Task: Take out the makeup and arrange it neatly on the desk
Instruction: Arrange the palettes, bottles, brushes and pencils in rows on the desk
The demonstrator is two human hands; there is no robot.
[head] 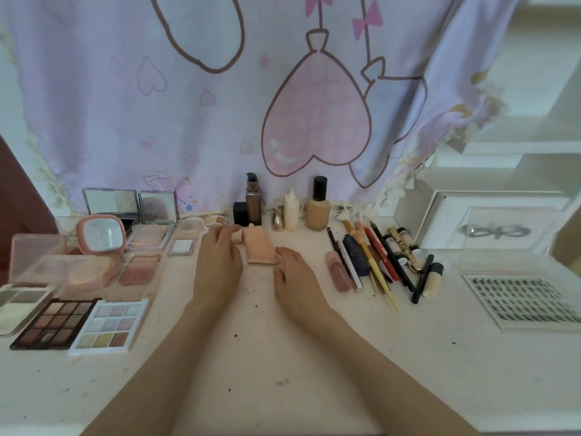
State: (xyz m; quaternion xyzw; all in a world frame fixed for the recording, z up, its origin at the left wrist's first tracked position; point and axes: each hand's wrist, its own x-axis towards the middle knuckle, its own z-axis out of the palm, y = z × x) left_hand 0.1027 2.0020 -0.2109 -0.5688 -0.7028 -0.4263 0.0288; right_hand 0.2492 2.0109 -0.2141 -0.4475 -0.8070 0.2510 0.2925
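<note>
A person's two bare forearms reach over a white desk (283, 357) seen from above, w/ most makeup already laid out in groups. Left side: eyeshadow palettes (78, 322), blush pans (141, 265) and a pink compact w/ mirror (100, 236), lids open. Back centre, upright in a row: a dark pump bottle (253, 202), a small cream bottle (291, 214) and a tan foundation bottle (318, 207). Right of centre: pencils, brushes and tubes (377, 262) lying roughly parallel, a few crossing. Far right: a lash tray (522, 302) beside a clear box (506, 237).

The left hand (218, 262) lies fingers loosely spread, tips touching a small beige cap or tube (237, 236); can't tell if it pinches it. The right hand (294, 272) lies relaxed and flat, fingertips at the near corner of a flat peach tube (260, 248) lying mid-desk betw. both hands.

Judged: nearly done; no bag or container being emptied is in view. Left to do, prob.: place the peach tube w/ its group & straighten the crossed pencils
</note>
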